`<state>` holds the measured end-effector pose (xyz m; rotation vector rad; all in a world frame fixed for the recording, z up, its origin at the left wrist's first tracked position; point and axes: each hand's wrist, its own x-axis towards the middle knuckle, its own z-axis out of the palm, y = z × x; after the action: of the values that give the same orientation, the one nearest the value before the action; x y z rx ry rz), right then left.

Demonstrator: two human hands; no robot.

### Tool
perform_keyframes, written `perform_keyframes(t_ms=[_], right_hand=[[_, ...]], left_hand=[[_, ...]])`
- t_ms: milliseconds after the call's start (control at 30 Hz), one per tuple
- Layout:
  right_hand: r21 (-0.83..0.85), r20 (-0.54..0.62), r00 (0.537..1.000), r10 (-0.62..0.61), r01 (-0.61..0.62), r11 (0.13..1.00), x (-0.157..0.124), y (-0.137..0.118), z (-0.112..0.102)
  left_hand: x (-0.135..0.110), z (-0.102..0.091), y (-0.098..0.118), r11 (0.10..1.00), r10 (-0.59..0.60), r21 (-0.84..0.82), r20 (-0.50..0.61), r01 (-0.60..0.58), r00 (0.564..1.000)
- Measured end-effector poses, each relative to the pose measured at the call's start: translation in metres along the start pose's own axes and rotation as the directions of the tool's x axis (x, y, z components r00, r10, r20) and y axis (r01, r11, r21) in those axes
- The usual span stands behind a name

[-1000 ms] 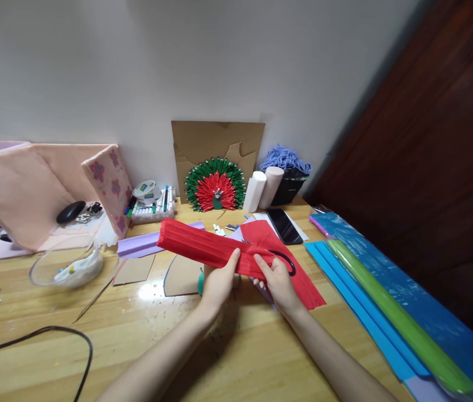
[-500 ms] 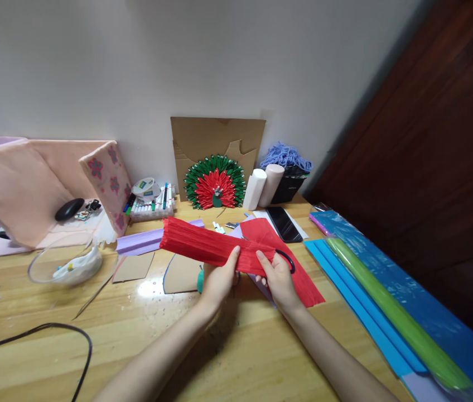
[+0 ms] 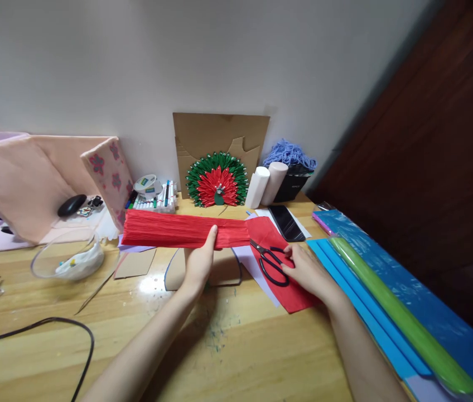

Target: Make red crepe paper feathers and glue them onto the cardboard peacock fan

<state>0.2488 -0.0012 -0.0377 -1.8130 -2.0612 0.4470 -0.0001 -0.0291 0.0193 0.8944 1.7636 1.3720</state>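
The left hand [image 3: 200,262] is now pinching the strip [image 3: 169,230] alone; the right hand [image 3: 305,271], half-open, is touching scissors [image 3: 263,253]; table [image 3: 257,346] is showing between forearms [image 3: 153,332].

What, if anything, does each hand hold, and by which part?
The left hand holds the crinkled red paper strip by its lower edge, right of middle. The right hand is by the handles of black scissors; gripping is unclear.

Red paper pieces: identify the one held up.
Long, pleated red paper strip, held in the left hand; the broad red sheet lies on the wooden table.
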Motion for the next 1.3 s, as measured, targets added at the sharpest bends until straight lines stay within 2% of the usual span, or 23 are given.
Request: perform_keyframes(t_ms=[133, 233, 367, 500, 567, 667, 733, 767, 800, 833, 867, 900, 933, 967, 1000, 1067, 1133, 1200, 1300], right_hand=[[-0.094, 0.103, 0.992, 0.074, -0.064, 0.994, -0.001, -0.006, 0.002], [-0.119, 0.139, 0.988, 0.063, -0.047, 0.992, -0.001, -0.015, 0.002], [-0.090, 0.111, 0.994, 0.005, 0.005, 0.996, -0.001, -0.020, 0.003], [-0.108, 0.102, 0.993, -0.051, 0.063, 0.992, -0.002, -0.026, 0.013], [-0.126, 0.102, 0.994, -0.043, 0.055, 0.990, -0.001, -0.027, 0.018], [-0.045, 0.003, 1.000, 0.023, -0.023, 0.999, 0.000, -0.029, 0.021], [0.156, -0.105, 0.992, 0.074, -0.057, 0.986, 0.000, -0.036, 0.020], [0.320, -0.124, 0.987, 0.106, -0.062, 0.945, -0.001, -0.042, 0.019], [0.511, -0.108, 0.985, 0.134, -0.061, 0.857, -0.004, -0.050, 0.017], [0.708, -0.017, 0.990, 0.143, -0.089, 0.700, -0.008, -0.059, 0.017], [0.855, 0.094, 0.990, 0.110, -0.137, 0.500, -0.013, -0.070, 0.017], [0.927, 0.190, 0.981, 0.040, -0.193, 0.320, -0.019, -0.081, 0.018], [0.944, 0.276, 0.961, -0.036, -0.264, 0.199, -0.026, -0.093, 0.020], [0.931, 0.357, 0.924, -0.139, -0.339, 0.135, -0.033, -0.103, 0.023], [0.909, 0.416, 0.880, -0.232, -0.400, 0.113, -0.041, -0.112, 0.027], [0.872, 0.488, 0.800, -0.350, -0.460, 0.165, -0.055, -0.124, 0.037], [0.854, 0.520, 0.773, -0.363, -0.474, 0.214, -0.066, -0.131, 0.046], [0.858, 0.514, 0.788, -0.340, -0.462, 0.225, -0.069, -0.133, 0.052], [0.884, 0.457, 0.865, -0.207, -0.418, 0.208, -0.059, -0.127, 0.052]], left_hand=[[0.004, -0.001, 0.000, 0.995, 0.045, -0.091, -0.050, -0.049, 0.998], [0.007, -0.001, -0.004, 0.997, 0.049, -0.058, -0.043, -0.051, 0.998], [0.008, -0.003, -0.007, 0.999, -0.006, 0.049, -0.007, 0.006, 1.000], [0.006, -0.005, -0.003, 0.998, 0.006, 0.057, -0.020, -0.005, 1.000], [0.005, -0.005, -0.002, 0.999, 0.018, 0.038, -0.029, -0.017, 0.999], [0.005, -0.005, -0.004, 0.999, 0.032, -0.012, -0.049, -0.033, 0.998], [0.006, -0.004, -0.005, 0.999, 0.038, -0.037, -0.067, -0.041, 0.997], [0.007, -0.004, -0.006, 0.998, 0.042, -0.045, -0.076, -0.045, 0.996], [0.007, -0.003, -0.007, 0.997, 0.047, -0.053, -0.085, -0.051, 0.995], [0.008, -0.003, -0.007, 0.997, 0.049, -0.062, -0.095, -0.055, 0.994], [0.009, -0.003, -0.007, 0.996, 0.051, -0.069, -0.106, -0.059, 0.993], [0.010, -0.003, -0.007, 0.995, 0.055, -0.077, -0.117, -0.064, 0.992], [0.010, -0.002, -0.007, 0.993, 0.064, -0.086, -0.131, -0.076, 0.989], [0.011, -0.002, -0.007, 0.991, 0.079, -0.097, -0.148, -0.094, 0.986], [0.011, -0.002, -0.006, 0.988, 0.095, -0.108, -0.167, -0.114, 0.981], [0.010, -0.002, -0.005, 0.983, 0.115, -0.120, -0.196, -0.141, 0.974], [0.008, -0.001, -0.004, 0.984, 0.111, -0.117, -0.194, -0.136, 0.975], [0.006, -0.001, -0.004, 0.985, 0.111, -0.113, -0.169, -0.131, 0.979], [0.005, 0.000, -0.004, 0.986, 0.108, -0.112, -0.145, -0.125, 0.984]])
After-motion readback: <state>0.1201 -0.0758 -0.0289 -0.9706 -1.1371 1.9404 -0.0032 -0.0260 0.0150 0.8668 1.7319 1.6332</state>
